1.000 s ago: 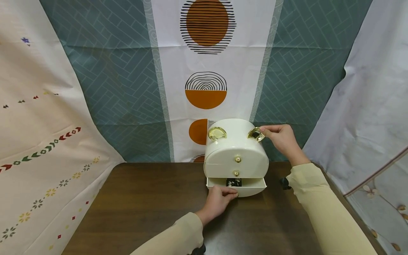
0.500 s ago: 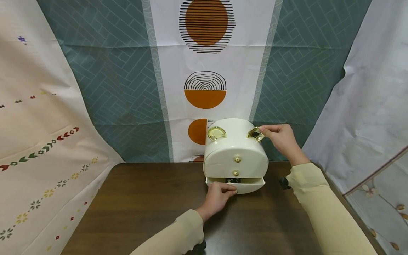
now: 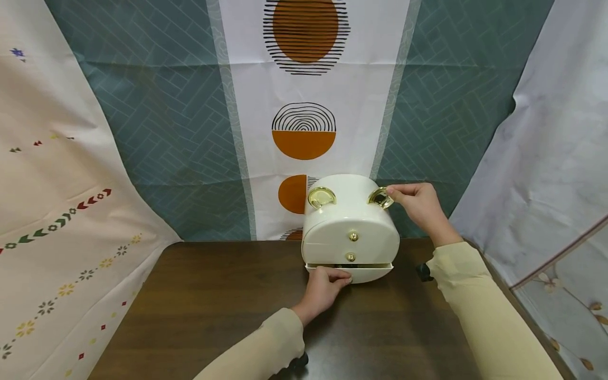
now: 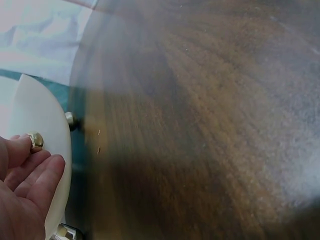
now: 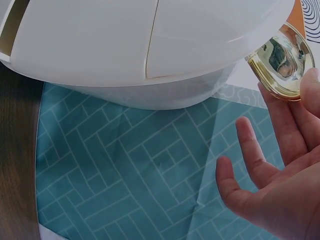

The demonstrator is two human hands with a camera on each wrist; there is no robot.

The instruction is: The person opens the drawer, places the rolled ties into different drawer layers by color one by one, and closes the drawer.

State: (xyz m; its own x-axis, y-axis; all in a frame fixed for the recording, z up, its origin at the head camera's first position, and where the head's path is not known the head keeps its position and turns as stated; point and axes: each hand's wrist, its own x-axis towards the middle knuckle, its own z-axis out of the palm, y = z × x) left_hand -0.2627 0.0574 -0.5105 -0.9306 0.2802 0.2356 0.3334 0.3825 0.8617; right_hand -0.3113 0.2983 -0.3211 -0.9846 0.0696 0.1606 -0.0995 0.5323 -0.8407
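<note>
A glossy white rounded storage box [image 3: 351, 224] with gold ear-shaped pieces and gold knobs stands at the back of the table. Its bottom drawer [image 3: 372, 275] is slightly out, and a dark sliver shows through the narrow gap. My left hand [image 3: 320, 290] is at the drawer front; in the left wrist view its thumb and fingers pinch the small gold knob [image 4: 36, 142]. With thumb and forefinger, my right hand [image 3: 418, 207] grips the right gold ear [image 5: 285, 62] on top of the box, while its other fingers spread below.
Brown wooden table [image 3: 228, 295] underneath. A patterned cloth [image 3: 190, 158] in teal and white hangs right behind the box. Pale cloths hang on the left and the right [image 3: 532, 174]. Small gold feet [image 4: 67, 232] show under the box.
The bottom drawer has slid inward, from well out to a narrow gap, with my left hand moving along at its knob. The dark patterned item inside is now mostly hidden. My right hand stays on the ear.
</note>
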